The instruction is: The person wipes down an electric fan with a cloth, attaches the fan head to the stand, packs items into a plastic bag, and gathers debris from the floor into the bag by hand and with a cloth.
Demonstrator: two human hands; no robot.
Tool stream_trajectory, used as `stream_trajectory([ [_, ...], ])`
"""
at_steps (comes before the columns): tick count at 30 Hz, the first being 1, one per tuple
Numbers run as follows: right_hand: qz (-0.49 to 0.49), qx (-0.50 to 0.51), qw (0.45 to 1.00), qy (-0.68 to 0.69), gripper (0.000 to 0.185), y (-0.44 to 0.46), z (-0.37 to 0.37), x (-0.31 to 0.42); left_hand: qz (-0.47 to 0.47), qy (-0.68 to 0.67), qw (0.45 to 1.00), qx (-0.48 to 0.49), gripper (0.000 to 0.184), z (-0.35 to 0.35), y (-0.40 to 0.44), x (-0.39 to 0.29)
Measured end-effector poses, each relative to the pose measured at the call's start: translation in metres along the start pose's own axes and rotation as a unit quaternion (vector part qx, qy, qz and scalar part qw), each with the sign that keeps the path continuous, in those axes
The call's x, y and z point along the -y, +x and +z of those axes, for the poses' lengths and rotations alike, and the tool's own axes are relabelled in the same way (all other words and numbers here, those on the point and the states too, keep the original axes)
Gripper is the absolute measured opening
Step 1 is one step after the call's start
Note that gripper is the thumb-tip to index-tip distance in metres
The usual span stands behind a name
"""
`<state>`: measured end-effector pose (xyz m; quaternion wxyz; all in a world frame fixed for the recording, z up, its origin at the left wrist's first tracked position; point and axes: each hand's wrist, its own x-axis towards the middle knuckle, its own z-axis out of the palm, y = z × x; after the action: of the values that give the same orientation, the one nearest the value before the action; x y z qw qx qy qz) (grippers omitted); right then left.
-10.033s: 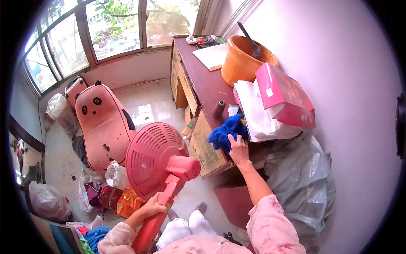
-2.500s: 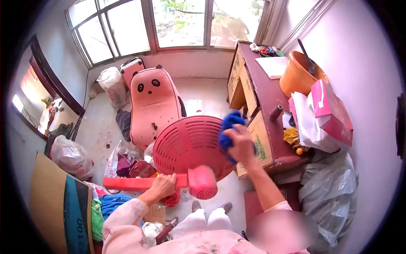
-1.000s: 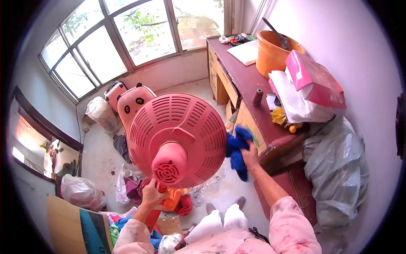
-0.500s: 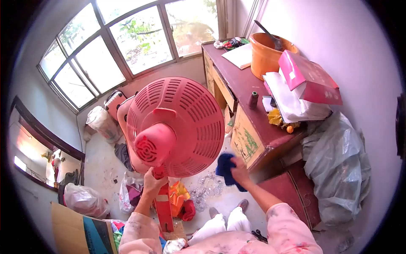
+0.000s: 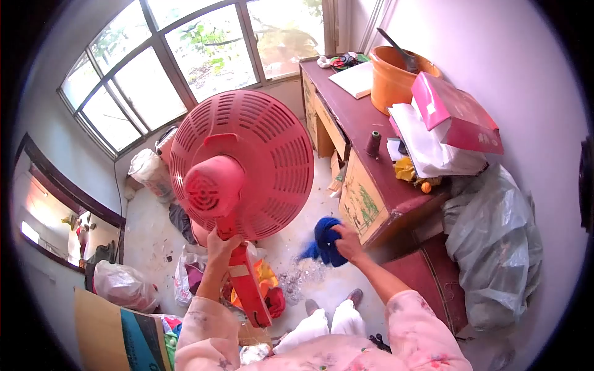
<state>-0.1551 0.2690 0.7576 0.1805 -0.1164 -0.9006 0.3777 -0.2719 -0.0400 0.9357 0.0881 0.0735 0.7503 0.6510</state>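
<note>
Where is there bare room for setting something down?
On the desk: between white booklet, orange bucket and dark spool, and along its front edge, left of the yellow thing. On the floor: a strip seen between fan and desk. Crowded: the desk's right side, with papers and pink box.

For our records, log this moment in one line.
left hand: gripping red fan | right hand: holding blue cloth | cloth: apart from fan

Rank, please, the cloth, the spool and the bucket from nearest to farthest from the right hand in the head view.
1. Cloth: in the right hand.
2. Spool: on the desk, ahead.
3. Bucket: farther along the desk, by the wall.
</note>
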Motion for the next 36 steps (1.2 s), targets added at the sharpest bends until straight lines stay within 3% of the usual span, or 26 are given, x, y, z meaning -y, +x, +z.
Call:
stream_trajectory([
  [2,0.005,-0.122,0.989,0.078,0.035,0.014,-0.010,0.015,0.004,-0.042,0.999,0.010,0.020,-0.007,0.002,0.004],
  [5,-0.068,-0.248,0.963,0.086,0.033,0.058,-0.050,0.089,0.003,-0.079,0.997,0.003,0.022,-0.003,-0.003,0.007],
  [6,-0.049,-0.248,0.954,0.164,0.046,0.069,-0.060,0.123,0.026,-0.083,0.996,-0.018,0.024,-0.001,-0.004,0.009],
  [7,-0.149,-0.303,0.940,0.058,0.045,0.082,-0.047,0.122,0.049,-0.090,0.994,-0.033,0.025,0.005,-0.003,0.013],
  [8,-0.156,-0.269,0.941,0.132,0.043,0.084,-0.047,0.153,0.047,-0.111,0.992,-0.025,0.027,0.014,-0.005,0.011],
  [9,-0.221,-0.234,0.940,0.114,0.040,0.089,-0.022,0.149,0.044,-0.132,0.990,-0.016,0.028,0.023,-0.007,0.009],
  [10,-0.221,-0.067,0.973,0.022,0.031,0.082,0.003,0.134,0.041,-0.152,0.987,-0.008,0.030,0.032,-0.008,0.007],
  [11,-0.310,-0.064,0.944,-0.097,0.032,0.066,0.015,0.123,0.077,-0.161,0.983,-0.042,0.030,0.034,-0.009,0.015],
  [12,-0.339,-0.023,0.935,-0.102,0.035,0.051,0.008,0.118,0.077,-0.159,0.983,-0.044,0.031,0.033,-0.007,0.016],
  [13,-0.266,0.086,0.955,-0.098,0.037,0.040,0.014,0.100,0.077,-0.158,0.983,-0.045,0.032,0.032,-0.006,0.017],
  [15,-0.119,0.085,0.984,0.098,0.036,0.022,0.006,0.066,-0.001,-0.127,0.992,0.014,0.036,0.020,-0.010,0.001],
  [18,-0.020,-0.070,0.983,0.168,0.030,0.013,-0.044,0.052,-0.002,-0.143,0.990,-0.012,0.043,-0.015,0.010,0.053],
  [20,-0.049,-0.099,0.983,0.143,0.032,0.017,-0.089,0.049,-0.026,-0.142,0.989,-0.037,0.046,-0.033,0.010,0.062],
  [23,-0.092,-0.182,0.973,-0.107,0.042,0.033,-0.163,0.049,-0.066,-0.204,0.974,-0.079,0.047,-0.017,0.003,0.040],
  [26,-0.070,-0.202,0.925,-0.315,0.040,0.051,-0.189,0.004,-0.008,-0.246,0.968,-0.050,0.050,0.002,0.001,0.026],
  [28,0.036,0.019,0.911,-0.410,0.049,0.048,-0.179,-0.050,0.004,-0.239,0.970,-0.041,0.052,0.005,0.001,0.028],
  [30,0.103,0.146,0.912,-0.370,0.048,0.034,-0.184,-0.046,0.022,-0.231,0.972,-0.037,0.054,0.014,0.003,0.022],
  [34,0.079,0.091,0.957,-0.264,0.041,0.036,-0.188,-0.065,0.032,-0.205,0.976,-0.066,0.061,0.035,-0.014,-0.001],
  [36,-0.010,-0.038,0.955,-0.293,0.035,0.032,-0.188,-0.063,0.053,-0.194,0.976,-0.083,0.066,0.051,-0.009,-0.009],
])
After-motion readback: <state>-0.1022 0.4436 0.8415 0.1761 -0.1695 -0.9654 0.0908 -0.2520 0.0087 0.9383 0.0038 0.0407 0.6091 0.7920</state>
